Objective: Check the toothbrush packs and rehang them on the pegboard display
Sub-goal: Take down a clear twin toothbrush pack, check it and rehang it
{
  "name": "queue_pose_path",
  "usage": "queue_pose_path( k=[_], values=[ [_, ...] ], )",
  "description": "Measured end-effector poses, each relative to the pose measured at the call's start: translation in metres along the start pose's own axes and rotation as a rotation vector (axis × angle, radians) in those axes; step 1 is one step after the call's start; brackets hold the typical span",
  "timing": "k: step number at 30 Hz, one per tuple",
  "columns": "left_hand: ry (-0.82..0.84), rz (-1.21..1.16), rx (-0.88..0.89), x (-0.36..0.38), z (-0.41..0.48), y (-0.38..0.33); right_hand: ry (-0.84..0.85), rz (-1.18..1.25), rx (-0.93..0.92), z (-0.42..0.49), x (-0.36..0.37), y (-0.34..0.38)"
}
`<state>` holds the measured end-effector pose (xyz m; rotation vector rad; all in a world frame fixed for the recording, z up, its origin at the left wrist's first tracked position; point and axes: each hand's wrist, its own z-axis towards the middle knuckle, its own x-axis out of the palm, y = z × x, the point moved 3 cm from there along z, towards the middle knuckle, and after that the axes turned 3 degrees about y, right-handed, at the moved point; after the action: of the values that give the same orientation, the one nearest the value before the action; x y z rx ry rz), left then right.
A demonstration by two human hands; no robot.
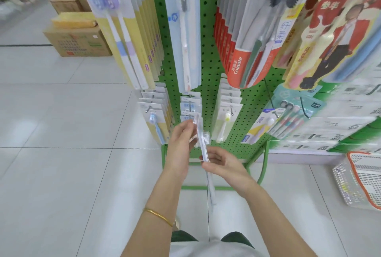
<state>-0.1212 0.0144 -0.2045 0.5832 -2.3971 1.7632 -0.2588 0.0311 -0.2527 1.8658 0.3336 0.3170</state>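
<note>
While you hold it edge-on in front of the green perforated metal pegboard [208, 50], the slim clear-blister toothbrush pack [204, 143] shows you mostly its thin side. It is a narrow strip that runs tilted from the lower row of hooks down towards your legs. Through the plastic you can see a block of white bristles and a pale handle.

Your left hand [180, 143] pinches the top end of the pack with its fingertips [191, 123], close to the small white carded packs [190, 105] hanging on the hook behind. Your right hand [224, 166] grips the pack at mid-length, thumb on the near side and fingers curled behind. The pack is off the pegs and clear of the pale tiled floor [61, 133].

Turned this way, the printed card face cannot be read. The hang hole is lost behind your left fingertips. The bottom end blurs into the floor, so its edge is hard to make out.

The tall packs above, among them the red Colgate twin pack [239, 67], are cut off at the top. The packs at far right are smeared. The white plastic mesh basket [346, 186] is clipped by the right edge.
</note>
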Motion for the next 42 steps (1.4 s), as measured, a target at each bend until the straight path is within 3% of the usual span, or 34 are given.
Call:
queue_pose_path(
  k=[4,11,22,42],
  values=[
    [-0.068,0.201,0.105,-0.008,0.002,-0.003,-0.255,-0.249,-0.001,0.017,0.009,-0.002],
    [-0.105,0.42,0.15,-0.014,0.013,0.007,-0.487,-0.502,0.024,0.028,0.025,-0.007],
    [-0.098,0.512,0.166,-0.023,0.033,0.017,-0.378,-0.517,0.031,0.032,0.025,-0.008],
    [-0.018,0.694,0.229,-0.022,0.056,0.01,-0.379,-0.525,-0.022,0.027,0.018,0.003]
  ],
)
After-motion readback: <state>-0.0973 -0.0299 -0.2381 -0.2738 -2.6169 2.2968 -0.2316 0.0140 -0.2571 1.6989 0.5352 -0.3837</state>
